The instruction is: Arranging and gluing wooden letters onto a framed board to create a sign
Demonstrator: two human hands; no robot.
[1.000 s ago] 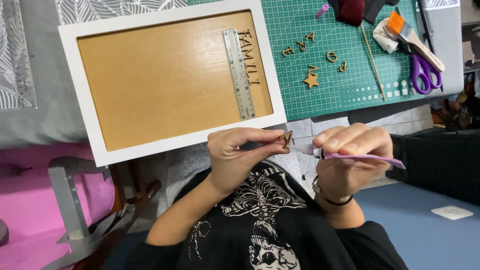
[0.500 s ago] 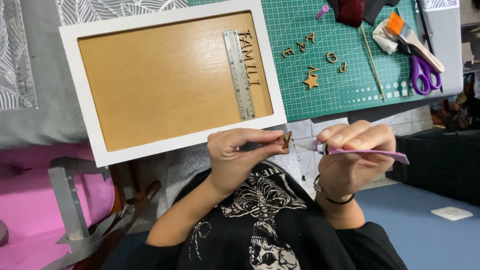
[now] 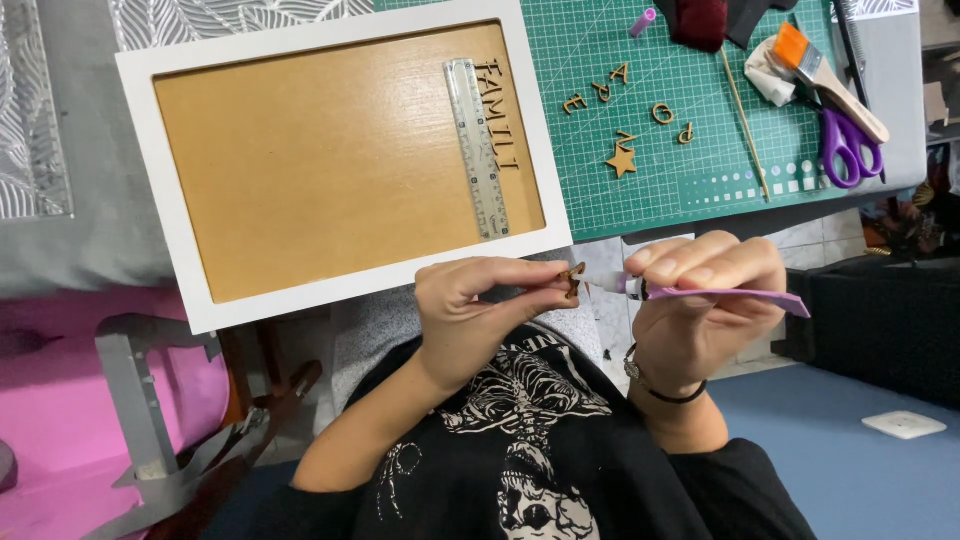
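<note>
Head view, looking down on a desk [image 3: 80, 250] and the person's two raised hands; largest on the desk is a white frame [image 3: 340, 285] with a tan wooden panel inside, lying tilted; a clear ruler [image 3: 477, 148] rests on the panel, with a row of dark wooden letters glued just beside it; to the right lies a green cutting mat [image 3: 700, 160] carrying loose wooden letters [image 3: 625, 95] and a small wooden star [image 3: 621, 160]; a thin wooden stick [image 3: 745, 120], a brush [image 3: 825, 75] with an orange band and purple scissors [image 3: 850, 145] lie at the mat's right side; a small purple cap [image 3: 643, 20] sits near its top edge.

Below the frame, in front of the person's black printed shirt [image 3: 520, 450], the left hand [image 3: 480, 315] pinches a small wooden letter [image 3: 573, 282] between thumb and fingertips, grip closed on it; the right hand [image 3: 700, 310] is clenched around a purple glue tube [image 3: 720, 293] whose long axis runs sideways, nozzle pointing left; the nozzle tip sits just beside the letter, almost touching; the letter lies directly left of the tube, level with it; both hands are lifted off the desk, wrists bent inward toward each other, forearms rising from the bottom of the view.
</note>
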